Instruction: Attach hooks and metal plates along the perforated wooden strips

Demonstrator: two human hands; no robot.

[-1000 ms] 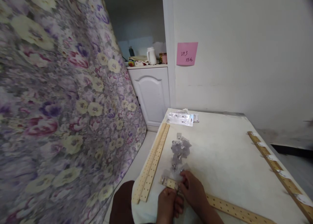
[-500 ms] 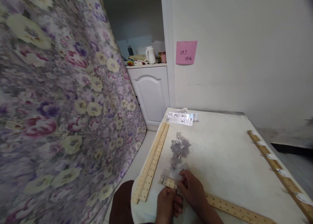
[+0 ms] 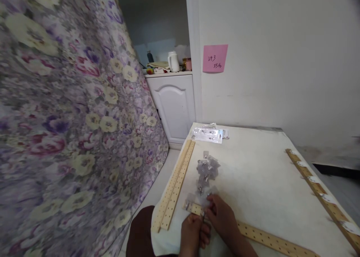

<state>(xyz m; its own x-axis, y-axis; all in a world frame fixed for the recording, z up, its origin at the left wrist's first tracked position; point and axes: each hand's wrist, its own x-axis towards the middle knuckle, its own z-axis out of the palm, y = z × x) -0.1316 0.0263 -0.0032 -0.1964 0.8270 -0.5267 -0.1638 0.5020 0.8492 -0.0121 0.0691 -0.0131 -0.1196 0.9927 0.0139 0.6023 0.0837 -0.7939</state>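
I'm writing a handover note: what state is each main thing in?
Left hand, fingers curled at the near strip; grip unclear.
Right hand, fingers bent beside it; grip unclear.
Near strip, partly hidden by the hands.
Left strips, lying side by side.
Right strip, white pieces spaced along it.
Clear plastic pieces, loosely heaped.
Packages, lying flat; seal unclear.
Cabinet door, shut.
White jug, upright.
Pink note, stuck to the wall.
Floral curtain, hanging.

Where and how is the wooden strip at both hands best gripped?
Probably pinch the wooden strip across its long edges, from above, right of the right hand: that stretch is narrow, bare and seems flat; the left hand overlaps the other part.
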